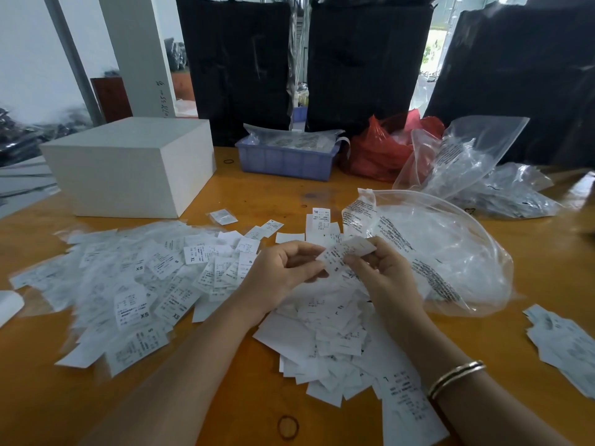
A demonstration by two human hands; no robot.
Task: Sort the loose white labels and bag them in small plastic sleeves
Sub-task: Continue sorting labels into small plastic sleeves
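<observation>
Both hands meet above the middle of the orange table (257, 194). My right hand (383, 272) pinches a small bunch of white labels (346, 252) marked S. My left hand (283, 268) is curled beside it, fingertips touching the bunch's lower left edge. Under my hands lies a heap of loose white labels (335, 336). To the left spreads a wide layer of bagged labels in small clear sleeves (135, 278), sizes XS, S and XL showing. A short row of labels (318, 225) lies just beyond my hands.
A large clear printed bag (444, 252) lies at the right, more clear bags (476, 165) behind it. A white box (128, 165), a blue tray (286, 159) and a red bag (380, 149) stand farther back. More labels (563, 342) lie at the right edge.
</observation>
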